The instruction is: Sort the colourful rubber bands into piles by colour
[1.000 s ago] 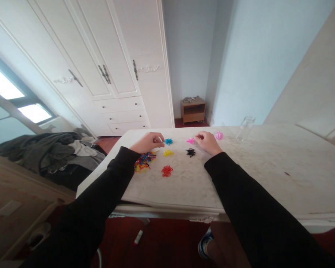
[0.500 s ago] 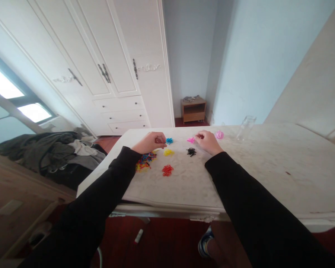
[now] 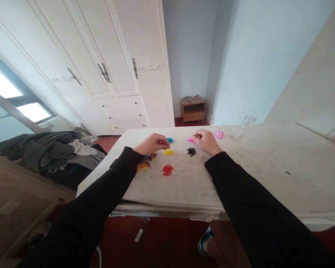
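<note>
My left hand (image 3: 154,144) hovers by the yellow rubber bands (image 3: 169,152) and partly covers the blue rubber bands (image 3: 170,140). Its thumb and fingertips are pinched together; whatever lies between them is too small to make out. My right hand (image 3: 207,141) is at the pink rubber bands (image 3: 190,140), fingertips closed at the pile's edge, their grip hidden. Black rubber bands (image 3: 191,151) lie just below that hand, and red rubber bands (image 3: 168,170) sit nearer to me. Under my left wrist is a mixed-colour heap of rubber bands (image 3: 146,162), partly hidden.
A pink crumpled-looking ball (image 3: 219,134) and a clear glass bottle (image 3: 246,128) stand toward the back right of the white table (image 3: 268,178). Dark clothes (image 3: 44,156) are piled off to the left. A white tube (image 3: 139,236) lies on the floor below.
My left hand has shifted slightly right, over the blue pile and toward the yellow one. My right hand has moved slightly left at the pink pile.
</note>
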Motion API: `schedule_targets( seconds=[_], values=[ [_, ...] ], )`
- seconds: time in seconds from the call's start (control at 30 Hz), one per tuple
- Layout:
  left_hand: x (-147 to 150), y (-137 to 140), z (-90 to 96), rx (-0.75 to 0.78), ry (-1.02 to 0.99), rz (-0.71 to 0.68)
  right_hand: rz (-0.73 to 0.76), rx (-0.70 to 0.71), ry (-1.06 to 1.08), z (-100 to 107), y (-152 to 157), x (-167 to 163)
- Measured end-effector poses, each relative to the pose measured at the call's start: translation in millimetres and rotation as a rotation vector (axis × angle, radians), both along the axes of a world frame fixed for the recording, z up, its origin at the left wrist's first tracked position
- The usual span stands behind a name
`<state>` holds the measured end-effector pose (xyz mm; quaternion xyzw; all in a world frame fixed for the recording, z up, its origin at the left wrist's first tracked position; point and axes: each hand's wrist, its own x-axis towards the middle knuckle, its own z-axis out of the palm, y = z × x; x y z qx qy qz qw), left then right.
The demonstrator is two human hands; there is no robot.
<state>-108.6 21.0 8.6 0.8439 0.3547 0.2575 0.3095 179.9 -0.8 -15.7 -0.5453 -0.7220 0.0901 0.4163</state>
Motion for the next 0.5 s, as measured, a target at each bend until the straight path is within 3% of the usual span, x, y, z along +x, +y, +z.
schedule_targets(
  seconds=[0.23,0.5],
  values=[
    [8.3,-7.3,0.7,-0.072,-0.128,-0.035,0.394,0.185,-0.107,11.6,-27.9,-41.6],
    [12.2,-10.5,1.7,-0.143,-0.220,-0.089,0.455,0.311,-0.167,5.5,-28.9,-51.5]
  ],
)
